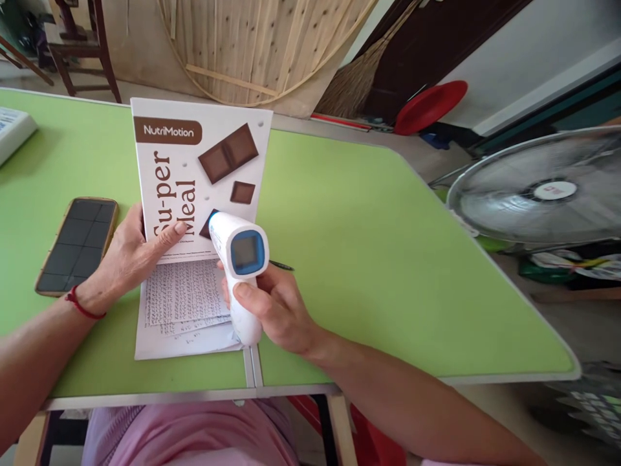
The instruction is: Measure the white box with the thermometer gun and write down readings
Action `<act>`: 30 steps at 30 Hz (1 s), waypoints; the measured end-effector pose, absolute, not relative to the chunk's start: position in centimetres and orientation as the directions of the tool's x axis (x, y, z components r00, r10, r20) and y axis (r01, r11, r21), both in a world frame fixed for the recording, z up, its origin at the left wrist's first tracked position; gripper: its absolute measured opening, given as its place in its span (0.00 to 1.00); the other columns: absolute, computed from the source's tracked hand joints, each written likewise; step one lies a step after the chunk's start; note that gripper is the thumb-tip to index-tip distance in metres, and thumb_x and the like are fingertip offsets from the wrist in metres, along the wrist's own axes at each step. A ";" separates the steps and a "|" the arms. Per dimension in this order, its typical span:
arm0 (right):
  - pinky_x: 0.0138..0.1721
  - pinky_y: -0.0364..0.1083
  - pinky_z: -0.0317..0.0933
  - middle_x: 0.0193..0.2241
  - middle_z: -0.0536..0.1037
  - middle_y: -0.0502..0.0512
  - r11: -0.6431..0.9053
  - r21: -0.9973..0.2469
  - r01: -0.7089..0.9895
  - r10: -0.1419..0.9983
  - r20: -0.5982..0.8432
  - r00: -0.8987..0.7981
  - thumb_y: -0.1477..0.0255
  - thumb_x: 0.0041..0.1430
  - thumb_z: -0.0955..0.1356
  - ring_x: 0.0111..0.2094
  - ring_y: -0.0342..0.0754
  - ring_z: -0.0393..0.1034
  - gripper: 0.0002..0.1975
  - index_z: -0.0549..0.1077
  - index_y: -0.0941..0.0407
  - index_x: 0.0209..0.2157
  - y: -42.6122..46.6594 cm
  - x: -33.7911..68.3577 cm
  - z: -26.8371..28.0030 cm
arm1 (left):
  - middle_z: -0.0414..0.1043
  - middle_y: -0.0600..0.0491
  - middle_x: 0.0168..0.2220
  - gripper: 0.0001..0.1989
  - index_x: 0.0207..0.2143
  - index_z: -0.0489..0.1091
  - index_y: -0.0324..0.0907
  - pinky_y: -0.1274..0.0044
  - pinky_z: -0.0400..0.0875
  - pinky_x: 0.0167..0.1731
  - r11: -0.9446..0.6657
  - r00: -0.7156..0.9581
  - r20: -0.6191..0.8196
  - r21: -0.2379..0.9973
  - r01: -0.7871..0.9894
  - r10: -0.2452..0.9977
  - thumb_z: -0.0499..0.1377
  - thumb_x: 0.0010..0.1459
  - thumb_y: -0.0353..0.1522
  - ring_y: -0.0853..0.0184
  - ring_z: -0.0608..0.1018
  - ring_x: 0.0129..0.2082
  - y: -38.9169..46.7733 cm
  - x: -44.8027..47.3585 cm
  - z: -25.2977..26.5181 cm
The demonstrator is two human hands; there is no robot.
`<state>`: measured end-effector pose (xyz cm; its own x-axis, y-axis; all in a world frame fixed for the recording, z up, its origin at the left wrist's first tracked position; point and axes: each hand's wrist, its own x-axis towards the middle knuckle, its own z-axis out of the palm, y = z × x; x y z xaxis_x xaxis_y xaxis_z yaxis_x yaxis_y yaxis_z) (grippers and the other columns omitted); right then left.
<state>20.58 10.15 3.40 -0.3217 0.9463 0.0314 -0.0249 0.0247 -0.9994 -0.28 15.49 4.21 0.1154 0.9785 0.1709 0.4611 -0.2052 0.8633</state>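
- Infrared thermometer (233, 272): one. In front of the lower right corner of the white box (201, 178), nose toward its printed face. Whether nose and box touch, cannot tell.
- Right hand (276, 304): wrapped round the thermometer's grip, thumb below the display (246, 254). Display looks grey, no readable figures.
- White box: one, the landmark. Tilted up above the desk (388, 259), lettering running sideways.
- Left hand (138, 246): pinching the box's lower left edge, thumb on the front, other fingers mostly hidden behind. Red bracelet (82, 304), one, at that wrist.
- Handling, my judgement: hold the box steady; aim the nose square at one plain patch, with a small gap; leave the thumb clear of the display.
- Handwritten papers (187, 298): below the box, toward the wearer. More than one sheet; edges overlap, exact count not possible.
- Pen (282, 265): one, just right of the box's lower corner, partly hidden by the right hand.
- Phone (77, 246): one, left of the box, face up.
- White device (14, 133): one, far left of the box, cut by the frame.
- Beyond the box: one broom (363, 74), one round wooden panel (272, 39). Well right of it: one fan (548, 188).
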 end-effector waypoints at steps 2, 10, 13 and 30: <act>0.22 0.44 0.56 0.20 0.66 0.46 0.017 -1.000 0.004 0.946 0.015 -0.323 0.64 0.53 0.68 0.21 0.42 0.59 0.09 0.66 0.54 0.27 10.3 20.6 3.8 | 0.73 0.48 0.45 0.22 0.45 0.70 0.45 0.63 0.70 0.43 -0.230 0.140 0.185 0.833 0.503 0.973 0.59 0.57 0.50 0.53 0.74 0.45 15.7 -0.5 4.5; 0.24 0.46 0.60 0.24 0.73 0.48 0.371 -0.922 0.107 0.918 0.348 -0.187 0.70 0.51 0.70 0.23 0.43 0.64 0.02 0.74 0.52 0.29 12.4 24.2 6.4 | 0.75 0.47 0.48 0.28 0.49 0.70 0.40 0.63 0.70 0.45 -0.139 0.145 0.077 0.864 0.484 0.986 0.65 0.53 0.48 0.53 0.75 0.47 15.6 -1.3 5.4; 0.33 0.49 0.64 0.32 0.77 0.52 0.462 -0.845 0.271 0.883 0.466 -0.053 0.75 0.48 0.72 0.31 0.46 0.70 0.10 0.76 0.52 0.35 14.6 27.3 6.5 | 0.75 0.50 0.49 0.24 0.50 0.70 0.41 0.65 0.70 0.47 -0.194 0.162 0.149 0.930 0.313 0.975 0.65 0.55 0.43 0.55 0.75 0.48 15.7 -1.3 5.4; 0.45 0.51 0.61 0.41 0.77 0.57 0.355 -0.342 0.870 0.926 0.253 -0.279 0.72 0.54 0.69 0.42 0.53 0.69 0.19 0.74 0.56 0.49 19.1 28.3 1.7 | 0.75 0.51 0.42 0.15 0.38 0.71 0.40 0.66 0.70 0.42 -0.249 0.071 0.295 0.625 0.740 0.953 0.62 0.55 0.41 0.55 0.75 0.43 17.5 -1.8 4.7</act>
